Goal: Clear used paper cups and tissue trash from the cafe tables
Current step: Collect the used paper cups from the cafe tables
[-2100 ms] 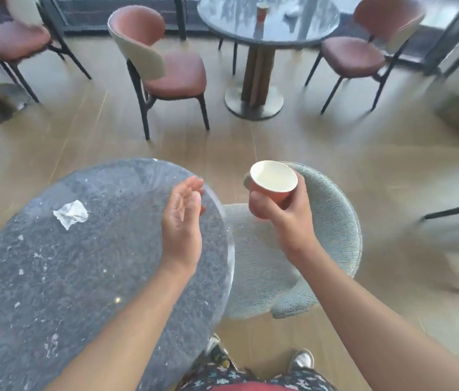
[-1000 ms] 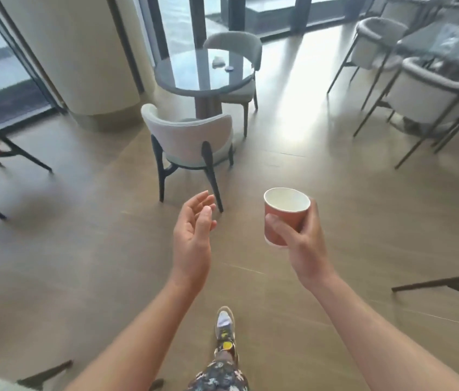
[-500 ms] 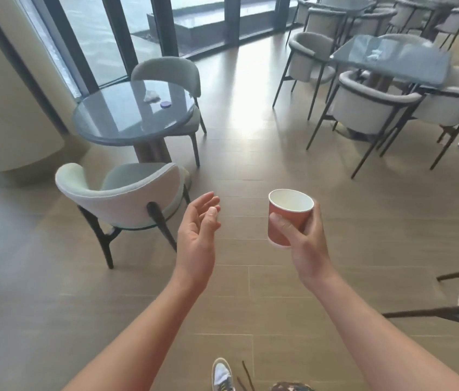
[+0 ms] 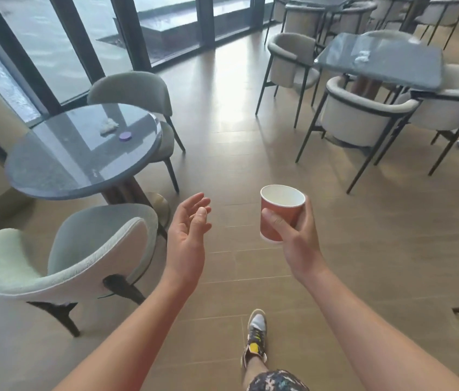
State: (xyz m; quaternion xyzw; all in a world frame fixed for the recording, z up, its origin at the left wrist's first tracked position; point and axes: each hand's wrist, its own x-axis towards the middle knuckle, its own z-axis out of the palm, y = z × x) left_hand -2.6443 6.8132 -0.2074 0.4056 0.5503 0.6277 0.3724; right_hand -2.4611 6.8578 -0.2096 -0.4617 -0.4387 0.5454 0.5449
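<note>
The right hand wraps its fingers round the red paper cup, upright over the floor. The left hand is empty, fingers loose. A crumpled tissue lies on the round table nearby. It would be best to step close, hold the cup level, and pinch the tissue with the free hand.

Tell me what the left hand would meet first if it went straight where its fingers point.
Probably nothing close: the left hand points along open floor, passing right of the round table. Depth is hard to judge.
</note>
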